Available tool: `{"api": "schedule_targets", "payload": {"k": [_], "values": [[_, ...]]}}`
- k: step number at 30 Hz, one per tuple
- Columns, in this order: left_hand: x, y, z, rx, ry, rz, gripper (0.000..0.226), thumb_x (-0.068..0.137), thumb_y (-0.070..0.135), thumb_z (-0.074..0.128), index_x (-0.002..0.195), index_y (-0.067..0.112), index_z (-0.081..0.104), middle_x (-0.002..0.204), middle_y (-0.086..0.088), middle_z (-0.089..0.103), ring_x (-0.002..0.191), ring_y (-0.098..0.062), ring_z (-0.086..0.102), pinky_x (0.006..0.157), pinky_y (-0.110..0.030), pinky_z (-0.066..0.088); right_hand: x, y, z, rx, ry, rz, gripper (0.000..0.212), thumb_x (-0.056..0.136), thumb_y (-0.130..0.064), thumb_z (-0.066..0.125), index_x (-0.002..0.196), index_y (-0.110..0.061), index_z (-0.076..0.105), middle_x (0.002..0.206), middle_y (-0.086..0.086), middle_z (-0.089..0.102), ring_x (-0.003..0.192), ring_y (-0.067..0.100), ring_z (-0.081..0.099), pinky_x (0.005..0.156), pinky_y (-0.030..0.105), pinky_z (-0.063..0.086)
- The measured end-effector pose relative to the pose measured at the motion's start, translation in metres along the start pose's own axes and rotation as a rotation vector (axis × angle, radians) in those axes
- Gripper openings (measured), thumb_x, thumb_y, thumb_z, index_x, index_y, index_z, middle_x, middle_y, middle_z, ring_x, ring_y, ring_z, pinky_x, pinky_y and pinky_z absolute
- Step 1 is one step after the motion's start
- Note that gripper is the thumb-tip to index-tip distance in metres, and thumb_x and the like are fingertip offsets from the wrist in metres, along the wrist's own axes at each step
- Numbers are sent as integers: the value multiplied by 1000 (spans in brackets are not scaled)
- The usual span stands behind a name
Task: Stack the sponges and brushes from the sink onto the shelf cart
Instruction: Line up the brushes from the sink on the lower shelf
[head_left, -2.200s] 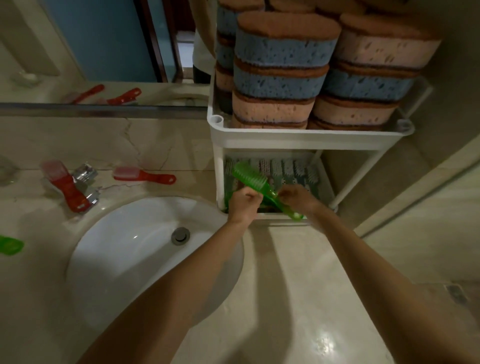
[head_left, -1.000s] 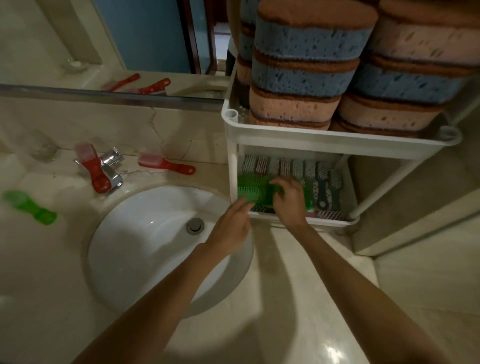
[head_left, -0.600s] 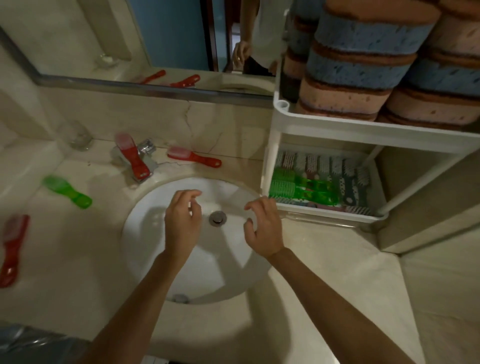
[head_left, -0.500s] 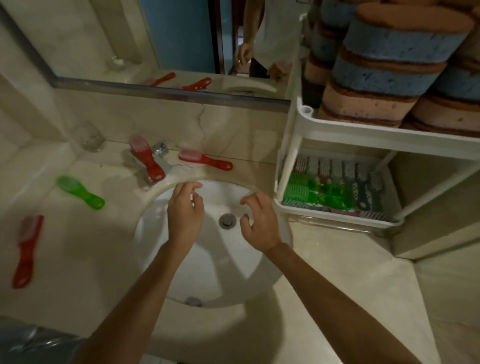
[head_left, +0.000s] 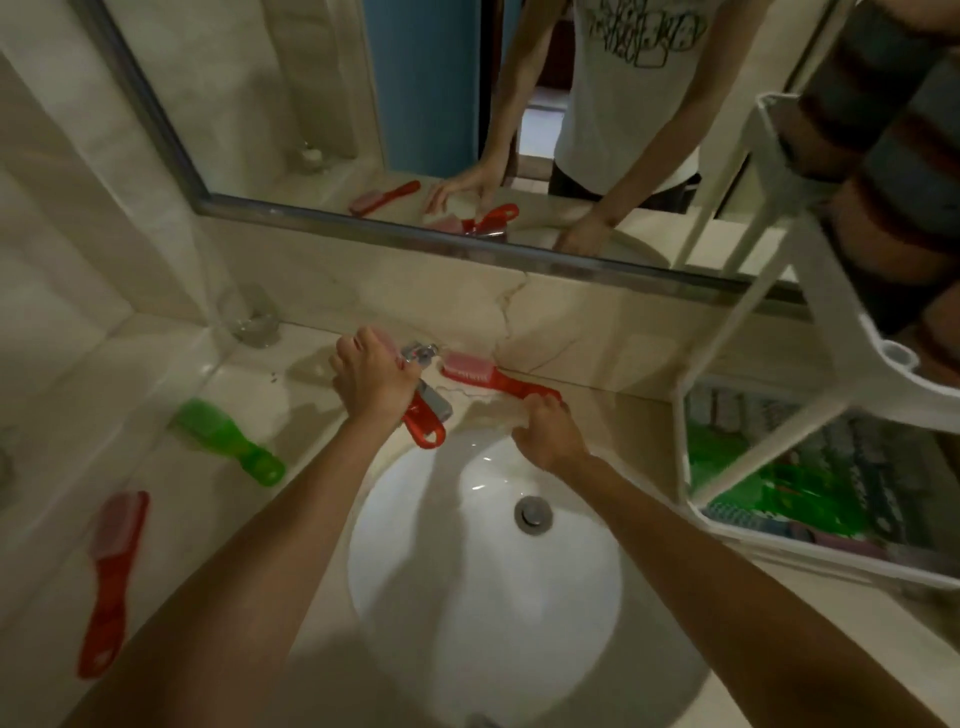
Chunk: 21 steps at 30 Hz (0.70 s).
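While both hands work behind the sink (head_left: 483, 587): left grip (head_left: 371, 382) closed over the red brush (head_left: 423, 423) lying along the tap (head_left: 428, 376), handle pointing toward the bowl. Right grip (head_left: 543, 434) curled at the handle end of the pink-headed brush (head_left: 493, 376); whether already pinched, cannot tell. Long axis running left to right along the wall, head away from that grip. Cart (head_left: 748, 332) to the right, nearer the right hand. Green brush (head_left: 228, 441) and another red one (head_left: 111, 582) on the desk (head_left: 649, 426) at left, well apart.

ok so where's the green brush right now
In the head view the green brush lies untouched on the counter left of the sink, between the left hand and a red brush nearer the counter's edge.
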<state>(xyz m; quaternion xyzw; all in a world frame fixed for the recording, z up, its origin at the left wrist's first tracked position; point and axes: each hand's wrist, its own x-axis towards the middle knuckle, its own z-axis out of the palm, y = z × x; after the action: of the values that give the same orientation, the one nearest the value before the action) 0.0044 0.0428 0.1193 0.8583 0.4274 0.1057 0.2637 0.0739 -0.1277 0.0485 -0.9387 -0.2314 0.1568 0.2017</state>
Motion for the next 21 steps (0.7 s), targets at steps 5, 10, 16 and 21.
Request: {"api": "schedule_targets", "payload": {"k": [5,10,16,21], "values": [[26,-16,12,-26,-32,-48,60,80,30,65,131,14,38,130,-20,47,123,-38,40,99,-42,35,45,-5,6,-69,-94,131,53,90,-15,47,139,-5,30,140,16,36,127,35,38,103,40,37],[40,-23,18,-1,48,4,59,81,20,58,136,12,37,125,-23,55,120,-38,44,98,-40,35,77,-9,23,-172,-96,109,50,90,-5,38,139,-6,28,140,16,38,128,32,40,101,41,37],[51,-18,15,-116,129,60,58,81,8,61,135,7,39,132,-18,52,126,-35,41,105,-40,32,89,-1,27,-251,-102,61,37,92,-4,39,129,-3,43,136,18,40,119,38,47,93,43,43],[48,-12,9,-150,149,102,39,85,7,56,124,5,49,124,-15,55,115,-33,51,92,-35,36,82,0,27,-272,-78,159,33,95,-9,42,127,-1,42,128,15,51,115,29,55,92,34,46]]}}
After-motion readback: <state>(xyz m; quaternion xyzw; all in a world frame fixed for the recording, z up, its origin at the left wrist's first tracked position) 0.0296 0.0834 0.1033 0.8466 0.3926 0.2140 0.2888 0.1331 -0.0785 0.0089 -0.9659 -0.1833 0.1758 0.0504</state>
